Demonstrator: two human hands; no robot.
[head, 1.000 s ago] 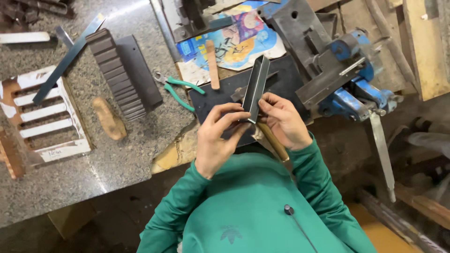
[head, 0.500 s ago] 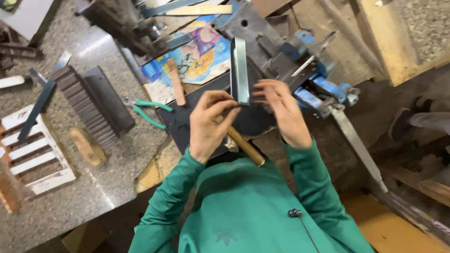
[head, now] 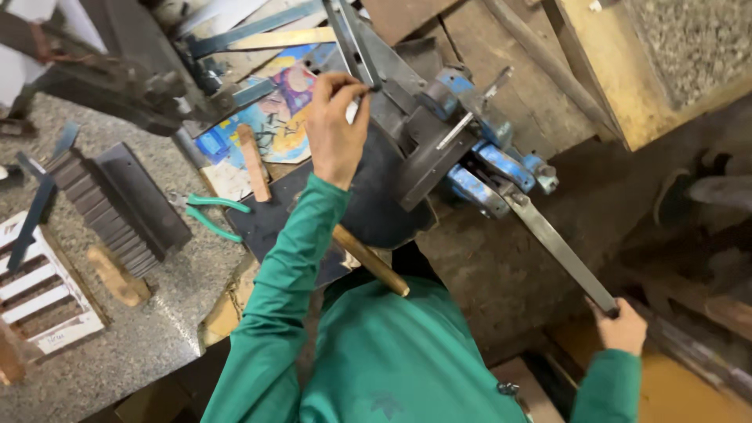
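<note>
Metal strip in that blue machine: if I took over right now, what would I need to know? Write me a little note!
Left hand: pinches the metal strip, holding it at the blue press.
Right hand: grips the end of the lever handle, low on the right.
Nearby: green-handled pliers on the granite bench; a wooden handle lies across the lap.
Done: strip placed at the press, both hands set.
Left: probably working the lever. Whether it has moved can't be told.

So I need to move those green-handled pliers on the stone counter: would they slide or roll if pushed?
The green-handled pliers lie flat with handles spread, so they would probably slide, not roll. The handle covers look rubbery, likely unslippery to hold. Being metal, they are probably stiff and fairly heavy for their size.
</note>
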